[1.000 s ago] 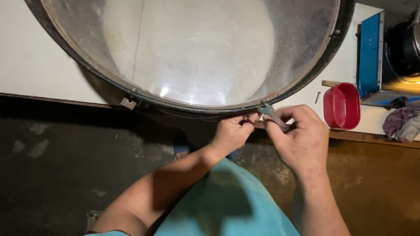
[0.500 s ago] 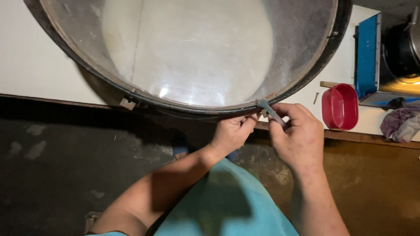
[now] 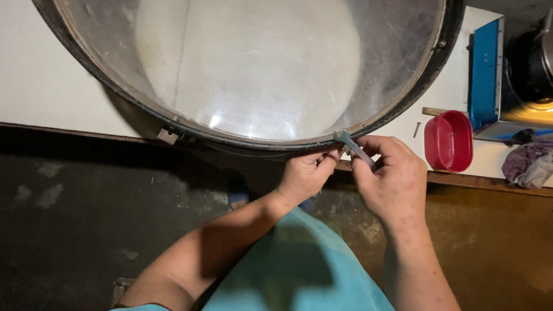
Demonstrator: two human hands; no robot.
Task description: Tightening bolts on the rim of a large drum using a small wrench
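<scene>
Right at the drum [image 3: 253, 75] rim, right hand [image 3: 391, 178] is clamped on a small wrench [image 3: 352, 147], angled up-left toward the rim; left hand [image 3: 305, 173] pinches the rim just beside it.

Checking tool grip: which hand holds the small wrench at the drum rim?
The right hand grips the small metal wrench, its head at the drum rim. The left hand only pinches at the rim beside it, no tool.

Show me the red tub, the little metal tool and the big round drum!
red tub [image 3: 449, 141], head view, its inside floor.
metal tool [image 3: 347, 142], head view, its shaft near the head.
round drum [image 3: 397, 112], head view, its dark rim.
</scene>
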